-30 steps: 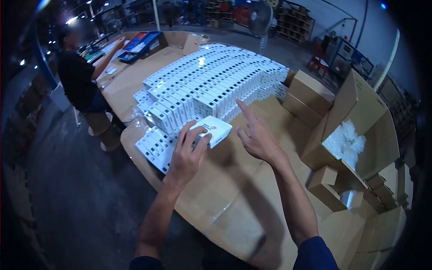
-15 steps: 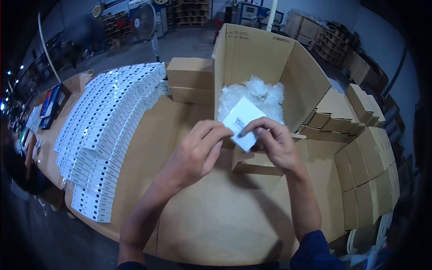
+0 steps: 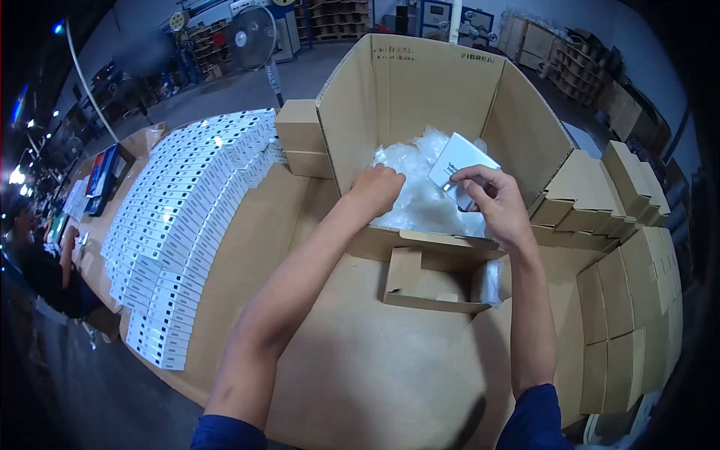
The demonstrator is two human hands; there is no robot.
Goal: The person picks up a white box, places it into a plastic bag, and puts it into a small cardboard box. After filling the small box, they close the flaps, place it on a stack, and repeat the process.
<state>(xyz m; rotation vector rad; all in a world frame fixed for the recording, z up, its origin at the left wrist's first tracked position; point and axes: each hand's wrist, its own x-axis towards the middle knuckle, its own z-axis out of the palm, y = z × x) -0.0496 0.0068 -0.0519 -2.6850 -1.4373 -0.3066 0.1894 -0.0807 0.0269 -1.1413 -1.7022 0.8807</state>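
My right hand (image 3: 501, 199) pinches a small flat white box (image 3: 466, 155) with dark print, tilted over the large open carton (image 3: 435, 79). Clear plastic bags (image 3: 420, 196) lie heaped inside that carton. At the carton's left side, my left hand (image 3: 379, 189) is curled closed against the heap; whatever its fingers hold is hidden. Just in front of the carton is a small open cardboard box (image 3: 405, 277), with a clear-wrapped item (image 3: 490, 283) standing at its right end.
Rows of stacked white boxes (image 3: 187, 187) cover the table's left side. Brown cartons (image 3: 630, 292) are piled on the right, and two more (image 3: 300, 127) stand behind. Another person (image 3: 45, 262) works at the far left. A fan (image 3: 253, 37) stands beyond the table.
My left hand has left the white box and moved forward into the large carton. The right hand has carried the white box up and to the right. The view has shifted slightly.
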